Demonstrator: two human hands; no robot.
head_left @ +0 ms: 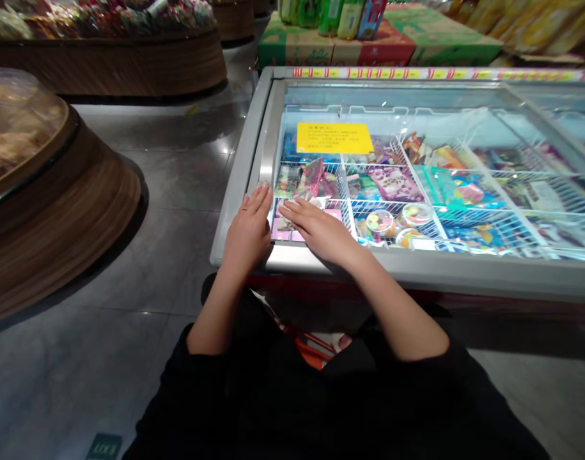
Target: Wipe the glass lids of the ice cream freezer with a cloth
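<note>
A chest freezer (469,273) with a glass lid (445,115) stands in front of me. My left hand (249,223) lies flat on the metal frame at the lid's left front corner, its fingers stretched out and pointing away from me. Just right of it, my right hand (316,229) rests with straight fingers over the glass near the same corner. Neither hand holds anything. Under the glass, wire baskets hold pink packets (312,177), round tubs (380,221) and other packaged goods. A yellow notice (334,138) lies on the glass beyond my hands.
Behind the freezer, green and red cartons (316,50) carry several bottles (330,18). A price strip (392,73) runs along its back edge. To the left are a rounded wooden stand (81,198) and a long display counter (129,67) on a grey tiled floor (177,166).
</note>
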